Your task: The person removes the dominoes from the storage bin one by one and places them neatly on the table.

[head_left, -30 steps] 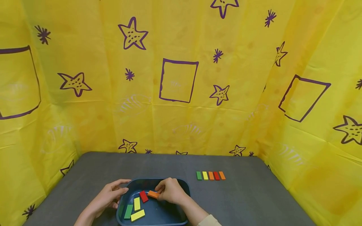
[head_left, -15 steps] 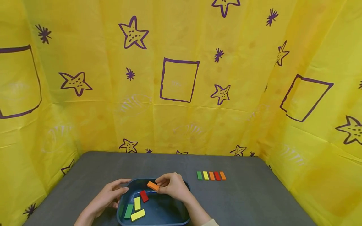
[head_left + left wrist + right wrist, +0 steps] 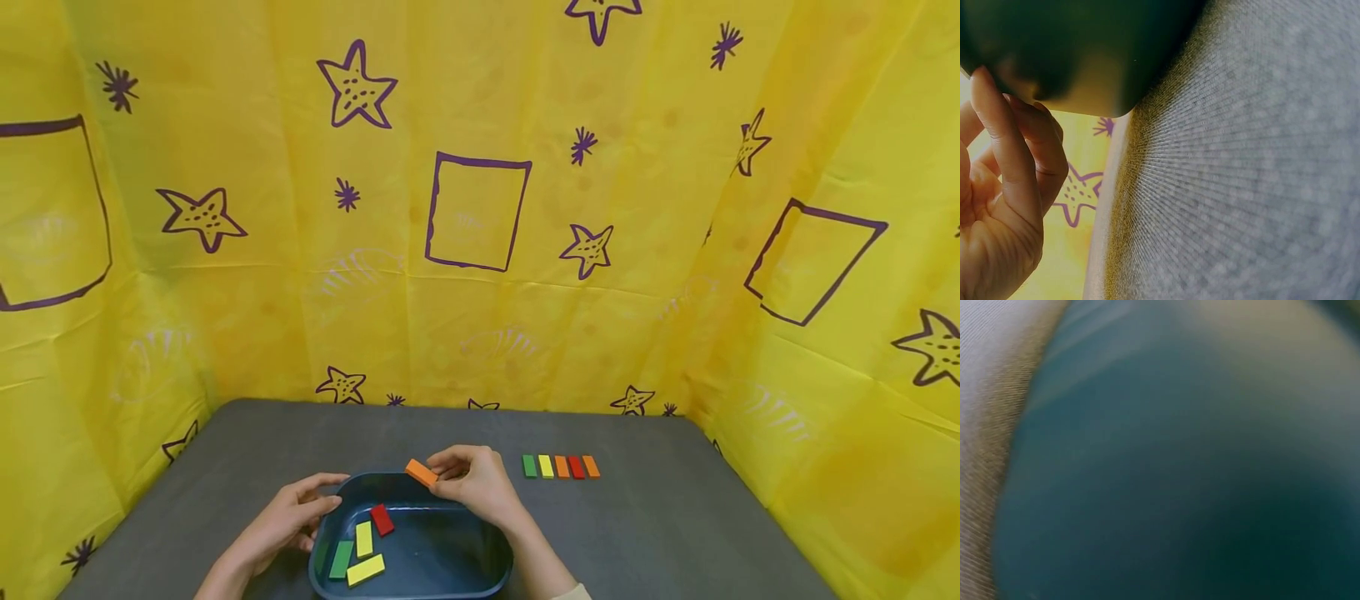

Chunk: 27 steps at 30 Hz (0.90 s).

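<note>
My right hand (image 3: 480, 485) pinches an orange block (image 3: 422, 472) between thumb and fingers, over the far rim of a dark blue plastic tub (image 3: 450, 590). The left hand (image 3: 288, 517) holds the tub's left side, thumb and forefinger at the rim; in the left wrist view its curled fingers (image 3: 1007, 144) meet the tub's wall (image 3: 1097, 69). Inside the tub lie a red block (image 3: 382, 520), a green block (image 3: 341, 560), an upright-lying yellow block (image 3: 363, 540) and a slanted yellow block (image 3: 365, 571). The right wrist view is mostly the tub's blurred wall (image 3: 1116, 475).
Right of the tub, on the dark grey table (image 3: 675, 533), several blocks stand in a row: green (image 3: 529, 467), yellow (image 3: 546, 467), orange (image 3: 562, 467), red (image 3: 576, 467) and orange again at the end. Yellow star-printed cloth (image 3: 480, 333) encloses the table's back and sides.
My right hand has lifted the orange block from inside the tub, up and away toward the far rim. The left hand stays at the tub's left side; the other blocks keep their places.
</note>
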Motion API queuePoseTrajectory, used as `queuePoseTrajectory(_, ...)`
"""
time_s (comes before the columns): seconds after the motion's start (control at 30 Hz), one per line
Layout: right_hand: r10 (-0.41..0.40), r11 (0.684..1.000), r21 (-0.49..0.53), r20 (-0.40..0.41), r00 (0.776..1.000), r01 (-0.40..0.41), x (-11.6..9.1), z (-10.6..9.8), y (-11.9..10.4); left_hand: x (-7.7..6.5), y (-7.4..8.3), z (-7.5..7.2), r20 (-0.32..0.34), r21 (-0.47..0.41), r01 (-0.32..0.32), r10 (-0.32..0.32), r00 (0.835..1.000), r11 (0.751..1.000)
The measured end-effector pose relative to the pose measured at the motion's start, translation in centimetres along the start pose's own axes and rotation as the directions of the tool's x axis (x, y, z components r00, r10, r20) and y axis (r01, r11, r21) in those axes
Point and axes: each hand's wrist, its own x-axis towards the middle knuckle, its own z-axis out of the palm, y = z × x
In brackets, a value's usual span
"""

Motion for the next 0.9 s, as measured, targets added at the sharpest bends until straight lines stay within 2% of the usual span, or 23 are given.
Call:
queuePoseTrajectory(0.53,-0.043,0.999,0.013,-0.147,0.988,0.046,-0.6,-3.4,-1.7,0.0,-0.1,-0.1,0.008,-0.001,0.006,-0.006,1.000,1.000)
queuePoseTrajectory(0.9,0.024,0.997,0.071,-0.302,0.953,-0.002,-1.1,-6.9,-1.6,0.0,0.0,0.0,-0.003,0.004,0.016,-0.016,1.000,1.000)
